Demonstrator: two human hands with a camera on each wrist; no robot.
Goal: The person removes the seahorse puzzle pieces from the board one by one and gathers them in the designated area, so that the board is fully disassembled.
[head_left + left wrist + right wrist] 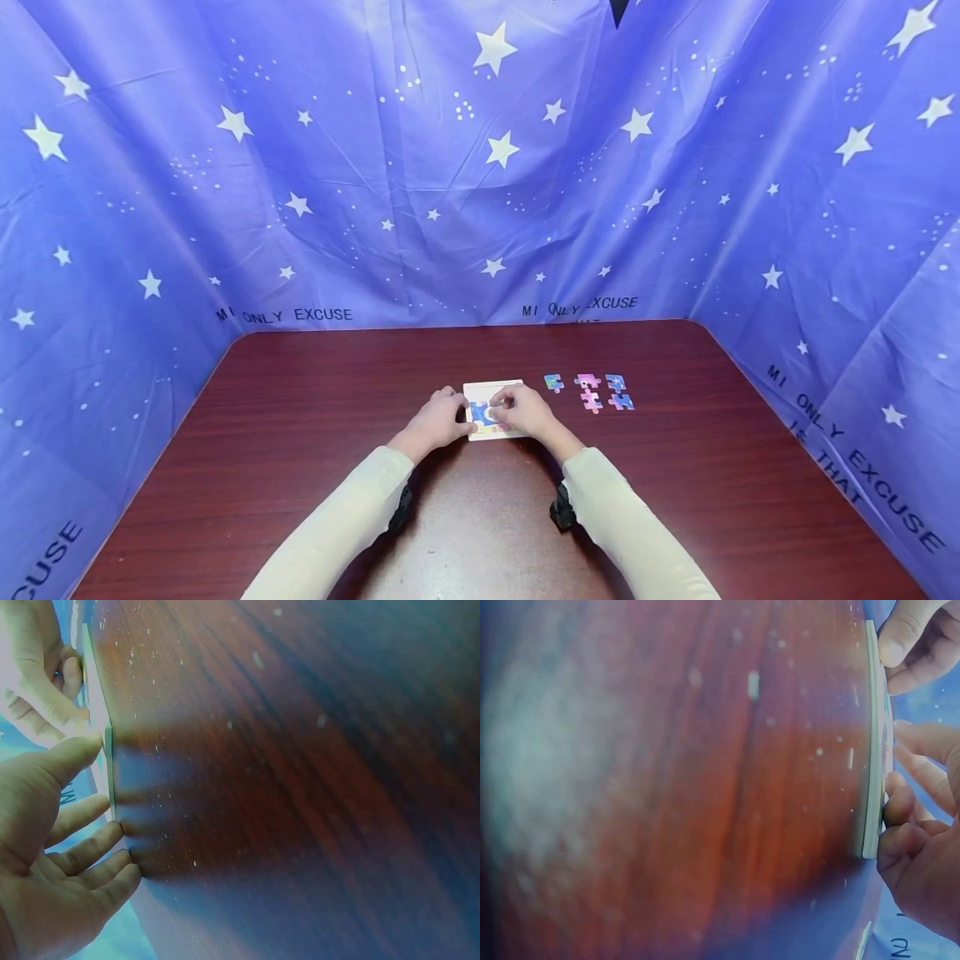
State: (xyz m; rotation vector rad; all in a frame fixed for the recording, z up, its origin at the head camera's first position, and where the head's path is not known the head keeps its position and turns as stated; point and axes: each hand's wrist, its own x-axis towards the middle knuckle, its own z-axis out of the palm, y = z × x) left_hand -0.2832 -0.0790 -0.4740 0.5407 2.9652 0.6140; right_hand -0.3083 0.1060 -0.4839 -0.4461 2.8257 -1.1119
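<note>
A small white-framed jigsaw puzzle board (491,386) lies flat on the table with several pieces set in its near part, including a blue piece (477,412). My left hand (437,419) rests along the board's left edge, thumb by the near corner. In the left wrist view, the left fingers (94,851) extend past the board's rim down to the tabletop. Over the board's right half, my right hand (523,410) pinches a puzzle piece low against it, thumb and index finger together. That piece is mostly hidden by the fingers.
Right of the board lie several loose jigsaw pieces: a blue-green one (553,382), pink ones (588,381) and blue ones (616,382). The dark red wooden table (315,467) ends at a blue starry curtain (420,167) behind and on both sides.
</note>
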